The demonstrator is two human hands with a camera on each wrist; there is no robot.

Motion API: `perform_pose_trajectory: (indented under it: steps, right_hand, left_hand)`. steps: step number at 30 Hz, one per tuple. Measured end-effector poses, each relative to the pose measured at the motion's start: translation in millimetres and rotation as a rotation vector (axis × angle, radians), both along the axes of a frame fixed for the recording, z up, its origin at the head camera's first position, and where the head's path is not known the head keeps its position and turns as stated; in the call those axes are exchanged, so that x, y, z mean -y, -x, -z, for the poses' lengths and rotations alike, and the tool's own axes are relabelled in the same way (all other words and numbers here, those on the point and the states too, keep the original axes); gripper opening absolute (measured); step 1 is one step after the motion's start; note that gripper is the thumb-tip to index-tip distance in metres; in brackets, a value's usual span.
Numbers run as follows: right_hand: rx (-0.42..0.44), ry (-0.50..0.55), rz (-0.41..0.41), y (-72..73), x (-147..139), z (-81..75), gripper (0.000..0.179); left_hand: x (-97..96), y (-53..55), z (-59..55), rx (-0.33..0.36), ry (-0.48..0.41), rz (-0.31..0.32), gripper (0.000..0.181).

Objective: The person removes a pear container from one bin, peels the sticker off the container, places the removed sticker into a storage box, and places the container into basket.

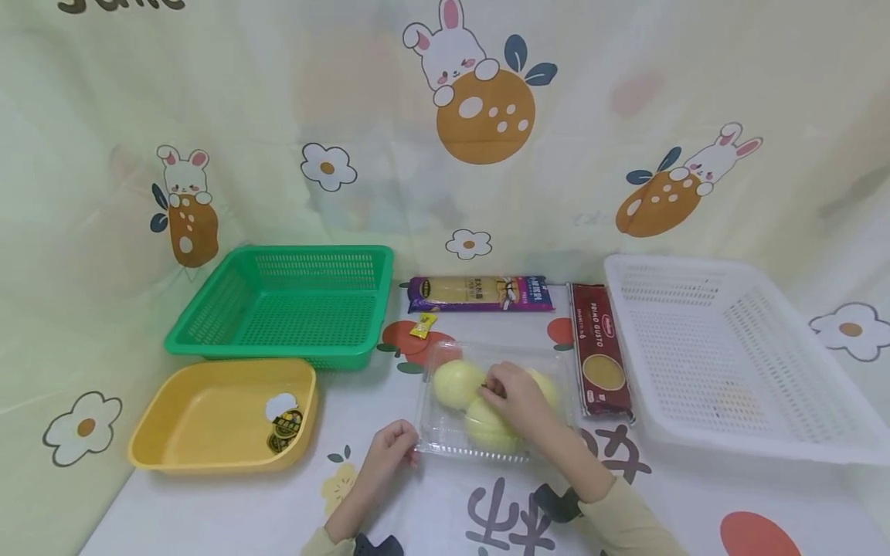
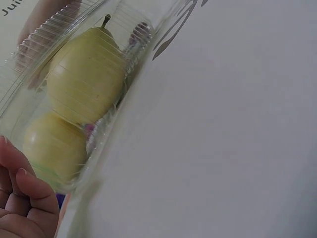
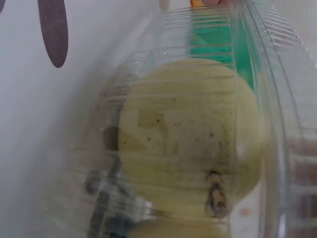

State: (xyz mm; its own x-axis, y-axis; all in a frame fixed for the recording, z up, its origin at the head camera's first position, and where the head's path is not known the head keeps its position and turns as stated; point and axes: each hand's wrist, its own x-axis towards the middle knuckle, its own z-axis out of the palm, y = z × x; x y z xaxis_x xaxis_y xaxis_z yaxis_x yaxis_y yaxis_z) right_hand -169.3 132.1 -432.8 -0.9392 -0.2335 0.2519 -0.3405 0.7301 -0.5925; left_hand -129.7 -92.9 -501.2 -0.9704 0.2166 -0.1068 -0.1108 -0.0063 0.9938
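A clear plastic container [image 1: 441,440] with ribbed walls stands on the table, holding three yellow-green pears [image 1: 490,426]. One pear [image 2: 86,74], its stem upward in the left wrist view, is seen through the plastic; another [image 3: 183,134] fills much of the right wrist view. My left hand [image 1: 389,457] pinches the container's near left corner with bent fingers. Over the pears is my right hand [image 1: 521,398], its fingers curled and the thumb near the index tip. A small dark spot shows at those fingertips, beside the left pear [image 1: 457,384]; I cannot tell whether they grip anything.
A green basket [image 1: 278,353] stands back left, behind a yellow basin [image 1: 202,432] with small black-and-yellow packets [image 1: 285,429]. Behind the container lie a purple noodle pack [image 1: 480,294] and a yellow candy [image 1: 422,325]. A dark red spaghetti pack [image 1: 599,340] lies beside the white basket [image 1: 684,440].
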Motion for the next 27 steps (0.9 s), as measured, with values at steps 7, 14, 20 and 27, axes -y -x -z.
perform_pose_trajectory:
  steps: [7, 14, 20, 27]
  right_hand:
    - [-0.078, -0.053, -0.03, 0.4, 1, 2.3, 0.018]
    - [-0.125, -0.265, -0.045, -2.2, 10, 3.1, 0.01]
    - [-0.08, -0.3, -0.029, -3.6, 13, 1.5, 0.012]
    - [0.003, -0.083, 0.007, -2.5, 7, -0.8, 0.024]
  left_hand:
    - [-1.4, -0.7, -4.9, 0.018, -0.004, -0.013, 0.011]
    - [-1.8, -3.7, -4.8, 0.011, 0.006, -0.005, 0.012]
    - [-1.2, -5.0, -5.4, 0.033, -0.004, 0.036, 0.012]
    - [-1.8, -1.1, -4.8, 0.054, 0.014, 0.051, 0.014]
